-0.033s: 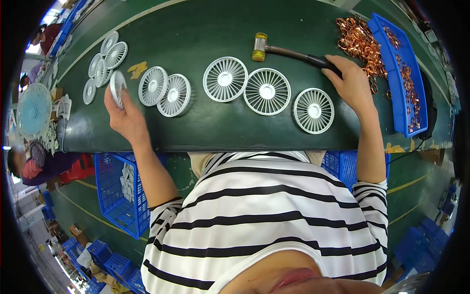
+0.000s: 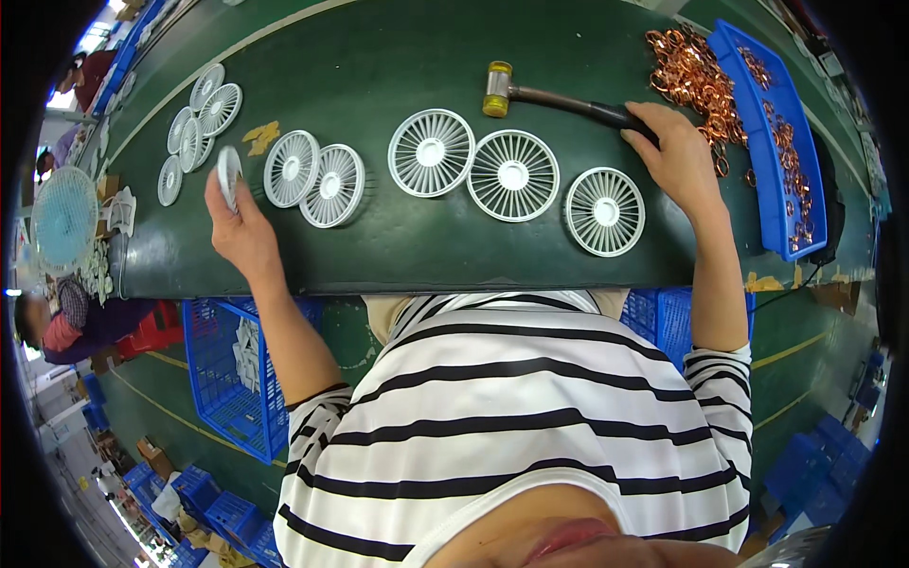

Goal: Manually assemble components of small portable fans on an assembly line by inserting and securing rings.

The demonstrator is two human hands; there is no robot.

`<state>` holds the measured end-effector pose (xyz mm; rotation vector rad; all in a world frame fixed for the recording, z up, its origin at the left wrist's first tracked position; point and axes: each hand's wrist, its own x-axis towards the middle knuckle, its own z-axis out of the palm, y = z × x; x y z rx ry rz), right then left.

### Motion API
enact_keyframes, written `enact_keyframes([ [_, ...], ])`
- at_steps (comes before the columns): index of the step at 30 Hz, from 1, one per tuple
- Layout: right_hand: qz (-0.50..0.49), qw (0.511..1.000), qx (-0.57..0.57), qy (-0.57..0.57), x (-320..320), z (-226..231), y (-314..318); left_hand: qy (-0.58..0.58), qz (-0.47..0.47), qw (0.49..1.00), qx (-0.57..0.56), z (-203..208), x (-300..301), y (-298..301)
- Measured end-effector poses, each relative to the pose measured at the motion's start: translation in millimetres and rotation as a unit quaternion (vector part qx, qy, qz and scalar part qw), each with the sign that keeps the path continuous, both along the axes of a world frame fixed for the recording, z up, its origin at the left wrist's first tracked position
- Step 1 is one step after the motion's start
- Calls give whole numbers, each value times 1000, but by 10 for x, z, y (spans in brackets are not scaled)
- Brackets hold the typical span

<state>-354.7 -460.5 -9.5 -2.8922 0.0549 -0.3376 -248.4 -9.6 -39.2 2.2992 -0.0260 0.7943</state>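
My left hand [image 2: 244, 230] is closed on a white spoked wheel [image 2: 228, 176], held tilted nearly edge-on above the left of the table. To its left, several like wheels [image 2: 221, 110] lie overlapping in a cluster. My right hand [image 2: 677, 156] grips the black handle end of a hammer [image 2: 559, 102] with a yellow-faced head, which rests on the green table. Between my hands lie two overlapping wheels [image 2: 292, 168], a larger touching pair [image 2: 513, 176] and a single wheel [image 2: 606, 213] nearest my right hand.
A heap of copper-coloured rings [image 2: 696, 80] is piled at the far right, beside a blue tray [image 2: 788, 213] holding more rings. Tan scraps [image 2: 261, 138] stick to the table [image 2: 436, 256]. Blue crates [image 2: 232, 398] stand below its front edge. A round fan [image 2: 64, 218] and people are at the left.
My left hand has come slightly nearer to me with the wheel. My right hand stays on the hammer handle, and the view has shifted a little.
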Motion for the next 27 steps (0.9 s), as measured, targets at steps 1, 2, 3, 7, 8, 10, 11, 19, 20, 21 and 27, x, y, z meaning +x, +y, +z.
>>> enact_keyframes([
  [1, 18, 999, -13, -42, 0, -69, -23, 63, 4, 997, 36, -66, 15, 106],
  [2, 19, 999, -9, -42, 7, -75, -19, 91, -6, 987, 131, -146, 43, 245],
  [3, 20, 999, -5, -42, 12, -72, -7, 93, -12, 987, 131, -189, 54, 279],
  [7, 19, 999, 5, -40, -35, -81, 20, 55, -46, 975, 209, -249, 66, 274],
  [8, -2, 999, 21, -30, -66, -63, 52, 13, -36, 976, 214, -209, 25, 148],
  [10, -36, 998, 42, -33, -184, -16, 94, -16, -87, 988, 126, -1, -137, -263],
  [11, -58, 996, 63, -35, -269, 34, 116, -24, -138, 989, 48, 75, -222, -471],
  [19, -125, 868, 481, 8, -1090, 186, 252, 62, -578, 804, 127, 278, -691, -2001],
  [20, -129, 868, 479, 7, -1188, 192, 259, 66, -602, 783, 145, 266, -728, -2152],
  [21, -147, 861, 486, 4, -1268, 181, 259, 61, -620, 767, 154, 204, -750, -2271],
  [27, -203, 838, 496, -98, -1697, 374, 346, 95, -613, 771, 142, 110, -639, -2605],
])
